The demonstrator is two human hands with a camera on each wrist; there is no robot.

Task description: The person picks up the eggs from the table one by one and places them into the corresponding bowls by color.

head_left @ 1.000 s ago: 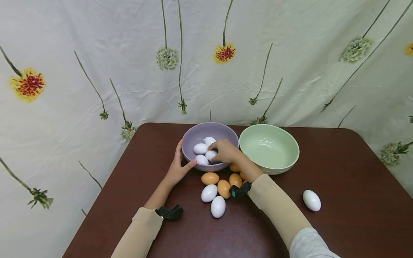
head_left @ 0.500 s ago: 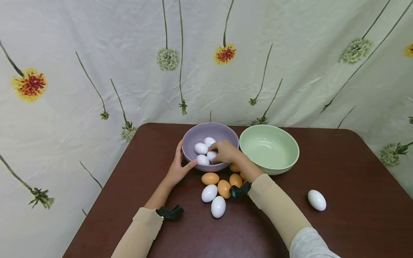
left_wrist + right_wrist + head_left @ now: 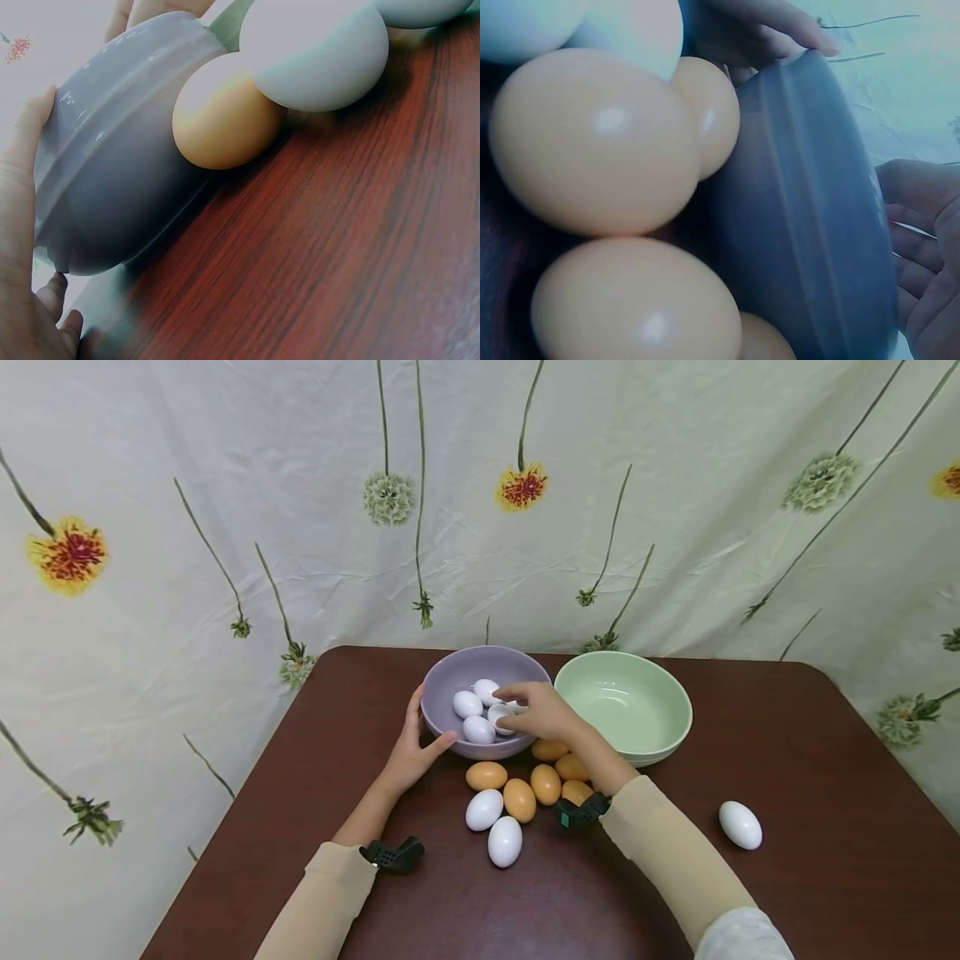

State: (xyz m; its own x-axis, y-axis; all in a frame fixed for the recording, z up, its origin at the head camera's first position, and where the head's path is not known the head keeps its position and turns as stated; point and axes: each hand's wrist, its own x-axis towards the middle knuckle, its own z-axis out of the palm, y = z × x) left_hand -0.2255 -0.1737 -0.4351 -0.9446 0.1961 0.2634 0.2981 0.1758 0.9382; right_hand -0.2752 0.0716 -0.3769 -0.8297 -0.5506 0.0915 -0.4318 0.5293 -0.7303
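Observation:
A purple bowl (image 3: pixel 450 677) holds several white eggs (image 3: pixel 467 704). My left hand (image 3: pixel 408 760) grips its left side, thumb at the near rim and fingers around the outside; in the left wrist view the hand (image 3: pixel 16 225) lies along the bowl wall (image 3: pixel 112 165). Inside the bowl's right part hovers my right hand (image 3: pixel 543 710), thumb and fingers apart around a white egg (image 3: pixel 500 718), without a visible pinch. Partly hidden behind those fingers is another white egg. Beyond the bowl's rim in the right wrist view, the right fingers (image 3: pixel 915 259) look loose.
Several brown eggs (image 3: pixel 520 800) and two white eggs (image 3: pixel 505 842) lie on the dark table (image 3: pixel 600 893) before the purple bowl. A green bowl (image 3: pixel 585 702) stands close on its right. One white egg (image 3: pixel 740 825) lies farther right. A flowered cloth (image 3: pixel 300 485) hangs behind.
My right hand has shifted right and its fingers have spread from the white egg they held in the bowl. The lone white egg has rolled rightward. The left hand stays at the bowl.

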